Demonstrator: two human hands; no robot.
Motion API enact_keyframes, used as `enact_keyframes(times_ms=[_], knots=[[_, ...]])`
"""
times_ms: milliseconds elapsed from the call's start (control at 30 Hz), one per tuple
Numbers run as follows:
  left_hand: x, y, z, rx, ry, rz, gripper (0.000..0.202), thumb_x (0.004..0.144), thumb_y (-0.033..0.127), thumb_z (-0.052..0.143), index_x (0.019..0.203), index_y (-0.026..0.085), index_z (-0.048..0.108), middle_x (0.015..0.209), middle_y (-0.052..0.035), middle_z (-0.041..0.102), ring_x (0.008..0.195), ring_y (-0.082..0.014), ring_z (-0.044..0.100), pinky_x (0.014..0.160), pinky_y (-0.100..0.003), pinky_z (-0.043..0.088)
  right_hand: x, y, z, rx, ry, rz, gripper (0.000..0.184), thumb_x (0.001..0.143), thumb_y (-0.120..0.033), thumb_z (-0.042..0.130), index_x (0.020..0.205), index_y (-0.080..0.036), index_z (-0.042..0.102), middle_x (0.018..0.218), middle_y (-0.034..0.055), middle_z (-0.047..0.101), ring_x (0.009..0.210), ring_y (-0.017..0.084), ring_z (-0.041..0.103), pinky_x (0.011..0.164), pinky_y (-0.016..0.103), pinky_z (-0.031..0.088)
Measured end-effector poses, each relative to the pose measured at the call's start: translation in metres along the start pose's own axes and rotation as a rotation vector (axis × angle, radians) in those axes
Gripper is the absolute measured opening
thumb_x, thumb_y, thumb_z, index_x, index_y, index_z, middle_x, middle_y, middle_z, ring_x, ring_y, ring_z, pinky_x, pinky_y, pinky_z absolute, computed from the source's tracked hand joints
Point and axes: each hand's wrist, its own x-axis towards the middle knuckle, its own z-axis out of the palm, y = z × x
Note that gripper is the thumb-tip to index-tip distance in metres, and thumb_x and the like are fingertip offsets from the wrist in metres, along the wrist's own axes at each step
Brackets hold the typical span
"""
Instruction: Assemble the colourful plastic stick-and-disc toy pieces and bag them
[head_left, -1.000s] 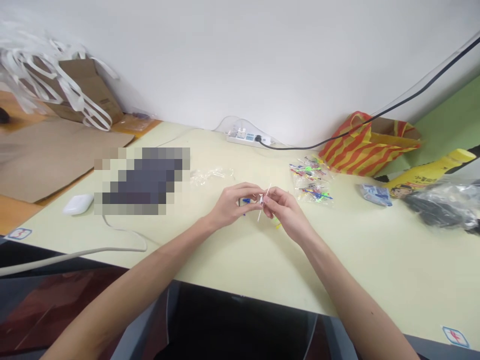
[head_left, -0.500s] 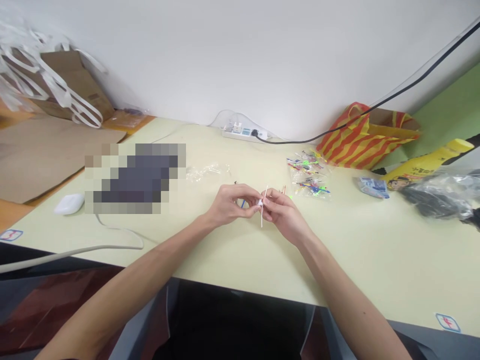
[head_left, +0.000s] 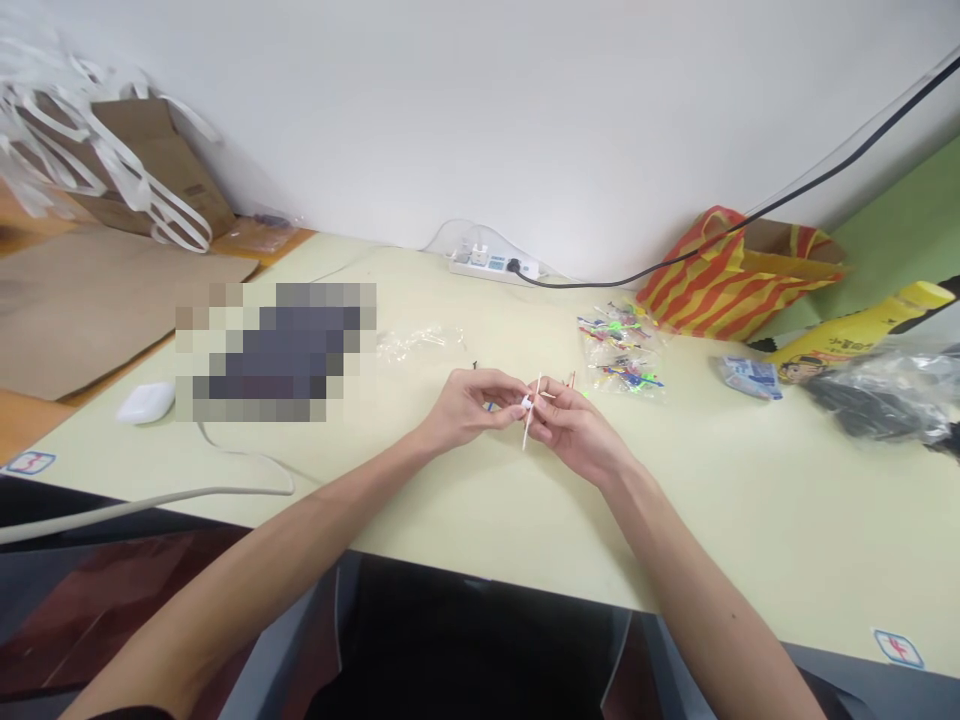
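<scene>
Over the middle of the table, my left hand [head_left: 480, 408] pinches a small white plastic piece [head_left: 526, 403] between thumb and fingertips. From the other side my right hand [head_left: 574, 420] grips the same piece, its fingers closed. A thin white rod [head_left: 527, 436] sticks out above and below the fingertips, slightly tilted; how it joins the piece is too small to make out. Behind the hands, bits of small coloured parts show on the table, mostly hidden: a blue one [head_left: 490, 407] by the left fingers, a red one [head_left: 573, 380] by the right.
Clear bags of colourful small plastic parts [head_left: 621, 345] lie behind my right hand, near a striped bag [head_left: 739, 275] and a yellow bottle [head_left: 855, 335]. A power strip [head_left: 491, 265] stands by the wall. At left are a white case [head_left: 146, 402], a blurred dark object [head_left: 277, 350] and a cable [head_left: 247, 490].
The white rod leans a little more than before. Both hands stay together on the white piece, and the whole view has shifted slightly.
</scene>
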Motion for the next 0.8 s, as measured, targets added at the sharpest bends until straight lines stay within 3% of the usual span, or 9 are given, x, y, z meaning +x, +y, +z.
enact_keyframes(times_ms=[167,300,400,500,633,800], knots=[[0.005,0.001,-0.011,0.019,0.172,-0.050,0.033,0.080,0.042,0.084,0.096,0.015,0.076,0.082,-0.0060,0.077,0.070,-0.0161,0.073,0.067,-0.028,0.062,-0.004,-0.012,-0.006,-0.038,0.023,-0.030,0.026,0.084,-0.041,0.080,0.090,-0.023,0.062,0.079,-0.0007,0.056,0.061,0.012,0.041,0.063,0.030,0.034],[0.007,0.000,-0.018,0.354,0.228,0.098,0.027,0.084,0.039,0.080,0.100,0.018,0.076,0.095,-0.0069,0.078,0.082,-0.0165,0.072,0.080,-0.030,0.060,0.000,-0.023,-0.015,-0.269,0.058,-0.091,0.022,0.084,-0.040,0.078,0.085,-0.021,0.067,0.078,0.0004,0.060,0.064,0.013,0.048,0.065,0.030,0.038],[0.008,-0.007,-0.020,0.684,0.120,0.196,0.019,0.090,0.034,0.074,0.104,0.021,0.076,0.104,-0.0064,0.078,0.096,-0.0196,0.070,0.094,-0.036,0.054,0.013,-0.027,-0.020,-0.531,0.113,-0.086,0.016,0.083,-0.035,0.075,0.080,-0.020,0.070,0.075,0.0017,0.067,0.065,0.015,0.055,0.067,0.031,0.043],[0.010,-0.015,-0.019,0.900,-0.031,0.183,0.017,0.094,0.030,0.068,0.108,0.023,0.075,0.106,-0.0048,0.078,0.102,-0.0212,0.068,0.104,-0.042,0.046,0.029,-0.027,-0.025,-0.790,0.187,-0.056,0.007,0.081,-0.026,0.071,0.077,-0.020,0.072,0.081,0.0044,0.075,0.077,0.020,0.068,0.076,0.031,0.048],[0.012,-0.021,-0.018,1.043,-0.131,0.124,0.019,0.094,0.029,0.066,0.111,0.023,0.074,0.101,-0.0038,0.077,0.103,-0.0208,0.067,0.120,-0.050,0.032,0.047,-0.022,-0.033,-1.103,0.258,0.079,0.005,0.078,-0.019,0.072,0.077,-0.021,0.076,0.079,0.0047,0.079,0.083,0.023,0.074,0.077,0.031,0.051],[0.010,-0.021,-0.018,1.098,-0.180,0.084,0.017,0.094,0.034,0.068,0.106,0.025,0.076,0.094,-0.0029,0.075,0.104,-0.0217,0.066,0.125,-0.056,0.023,0.054,-0.020,-0.033,-1.254,0.257,0.190,0.003,0.075,-0.019,0.076,0.077,-0.021,0.078,0.083,0.0058,0.081,0.084,0.025,0.075,0.071,0.029,0.050]])
